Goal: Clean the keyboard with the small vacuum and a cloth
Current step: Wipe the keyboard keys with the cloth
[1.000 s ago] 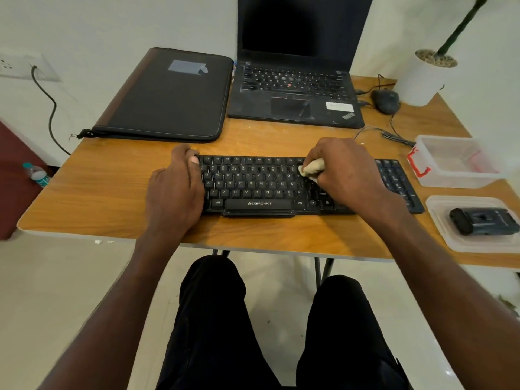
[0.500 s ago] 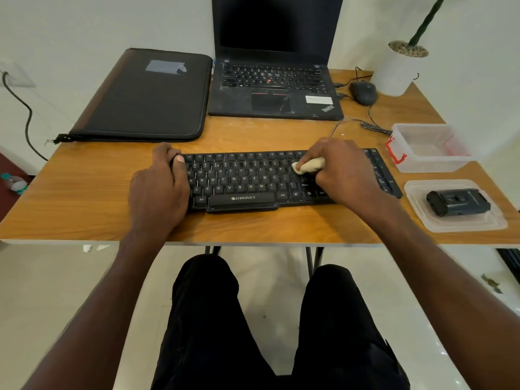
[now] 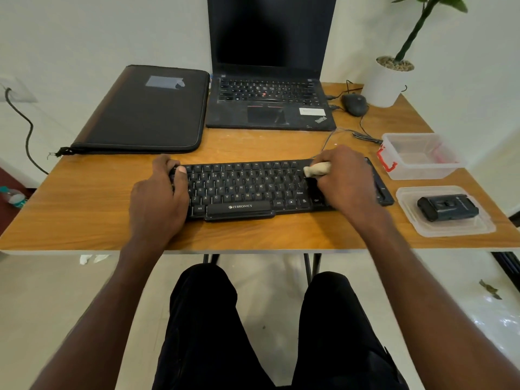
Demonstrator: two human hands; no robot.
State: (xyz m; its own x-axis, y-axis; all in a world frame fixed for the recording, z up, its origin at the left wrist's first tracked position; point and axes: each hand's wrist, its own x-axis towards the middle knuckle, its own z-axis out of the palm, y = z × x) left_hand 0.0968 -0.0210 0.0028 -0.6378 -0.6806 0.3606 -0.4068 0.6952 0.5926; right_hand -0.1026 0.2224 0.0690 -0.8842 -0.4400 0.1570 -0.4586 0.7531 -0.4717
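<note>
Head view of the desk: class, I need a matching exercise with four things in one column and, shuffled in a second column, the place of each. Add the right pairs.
Things:
1. small vacuum
2. cloth
3. mouse
4. folder

Places:
A. left of the laptop
B. in the right hand, on the keyboard
C. on a clear plastic lid, at the desk's right edge
D. beside the white plant pot

Pairs: 1-C, 2-B, 3-D, 4-A

Matt black plastic keyboard point(image 3: 239, 190), smooth wood-grain table point(image 3: 84, 209), clear plastic container point(image 3: 422, 156)
</note>
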